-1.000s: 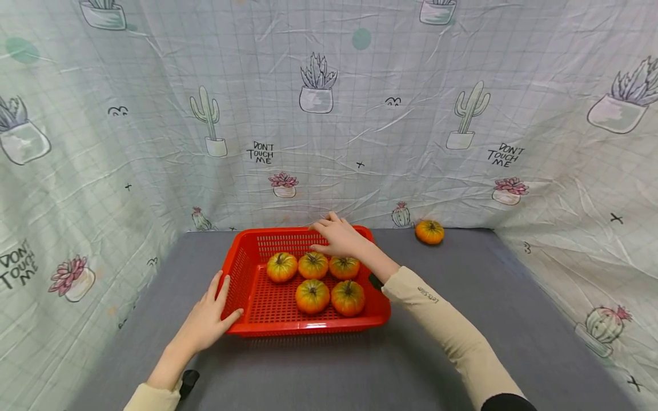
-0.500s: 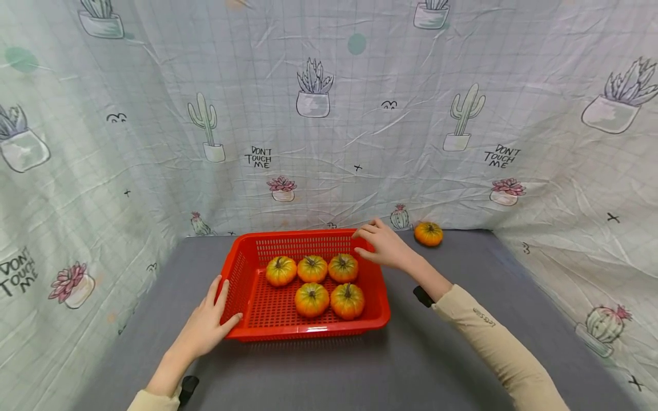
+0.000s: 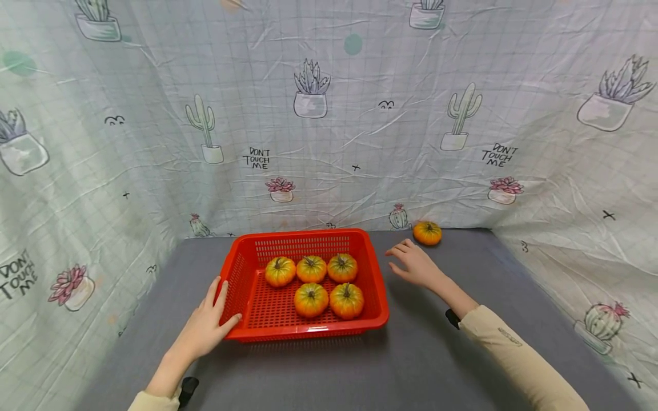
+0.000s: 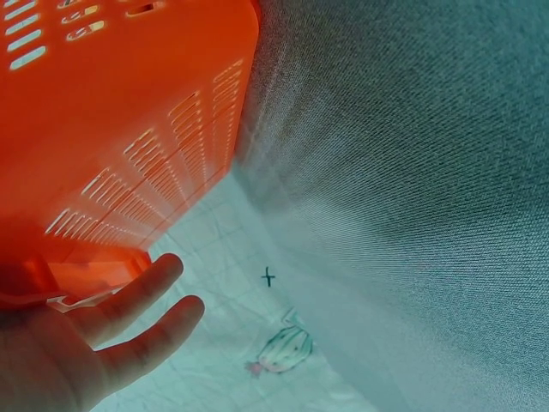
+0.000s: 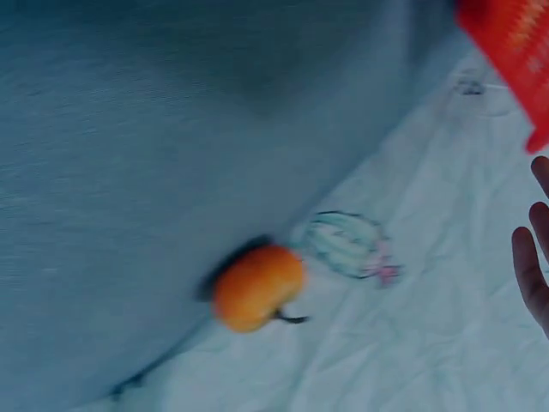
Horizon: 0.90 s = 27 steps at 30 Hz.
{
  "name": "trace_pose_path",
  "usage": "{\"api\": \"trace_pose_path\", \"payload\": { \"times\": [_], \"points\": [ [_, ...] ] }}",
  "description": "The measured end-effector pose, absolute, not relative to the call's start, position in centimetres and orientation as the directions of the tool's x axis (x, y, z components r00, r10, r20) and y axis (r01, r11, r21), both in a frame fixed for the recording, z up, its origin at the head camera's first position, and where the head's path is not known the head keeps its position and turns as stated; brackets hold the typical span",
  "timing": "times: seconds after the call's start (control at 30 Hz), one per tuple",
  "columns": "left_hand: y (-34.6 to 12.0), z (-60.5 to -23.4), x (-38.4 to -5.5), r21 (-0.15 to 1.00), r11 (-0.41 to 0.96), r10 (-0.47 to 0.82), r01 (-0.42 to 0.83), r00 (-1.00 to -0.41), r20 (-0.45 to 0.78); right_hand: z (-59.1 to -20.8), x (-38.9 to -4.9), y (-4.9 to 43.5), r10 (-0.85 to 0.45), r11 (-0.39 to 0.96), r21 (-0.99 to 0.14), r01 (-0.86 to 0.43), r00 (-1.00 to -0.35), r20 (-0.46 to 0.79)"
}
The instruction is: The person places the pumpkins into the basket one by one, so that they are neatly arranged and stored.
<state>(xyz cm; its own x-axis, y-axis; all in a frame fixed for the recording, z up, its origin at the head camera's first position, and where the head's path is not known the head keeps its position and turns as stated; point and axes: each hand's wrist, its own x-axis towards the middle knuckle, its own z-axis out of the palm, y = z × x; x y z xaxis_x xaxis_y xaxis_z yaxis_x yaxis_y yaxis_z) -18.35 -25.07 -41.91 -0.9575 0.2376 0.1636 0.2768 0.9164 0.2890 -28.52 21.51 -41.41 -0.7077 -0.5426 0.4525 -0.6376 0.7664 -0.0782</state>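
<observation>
Several small orange-yellow pumpkins (image 3: 311,300) sit inside a red plastic basket (image 3: 308,329) with slotted walls. At the basket's left rim rests my left hand (image 3: 202,326), its fingers spread and fairly straight. In the left wrist view, two fingers (image 4: 141,287) show beside the basket's outer wall. My right hand (image 3: 415,264) is in the air right of the basket, holding nothing, its fingers loosely bent. Beyond it, one more pumpkin (image 3: 427,233) lies on the table near the back cloth; the right wrist view shows that pumpkin (image 5: 259,287) apart from the fingers.
A grey table (image 3: 329,377) carries the basket. Pale cloth (image 3: 329,131) with printed cacti and potted plants hangs behind and at both sides. The basket's back rim stands close to the back cloth.
My right hand has moved from above the pumpkins in the basket, over the right rim, toward the lone pumpkin. The left hand has stayed at the left rim.
</observation>
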Motion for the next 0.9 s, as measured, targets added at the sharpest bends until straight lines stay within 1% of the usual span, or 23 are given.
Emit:
{"api": "trace_pose_path", "payload": {
  "times": [0.33,0.57,0.73,0.9],
  "points": [
    [-25.2,-42.1,-18.4,0.282,0.918,0.237,0.279,-0.956,0.175,-43.7,-29.5,25.6,-0.445,0.837,-0.113,-0.535,-0.786,0.429],
    [-25.2,-42.1,-18.4,0.283,0.92,0.228,0.27,-0.958,0.173,-44.9,-30.5,28.1,-0.331,0.89,-0.176,-0.421,-0.861,0.386],
    [-25.2,-42.1,-18.4,0.287,0.919,0.23,0.27,-0.959,0.167,-46.0,-31.1,29.4,-0.259,0.914,-0.203,-0.351,-0.89,0.374],
    [-25.1,-42.2,-18.2,0.283,0.917,0.237,0.281,-0.955,0.18,-46.6,-31.7,30.5,-0.196,0.935,-0.218,-0.279,-0.921,0.336]
  ]
}}
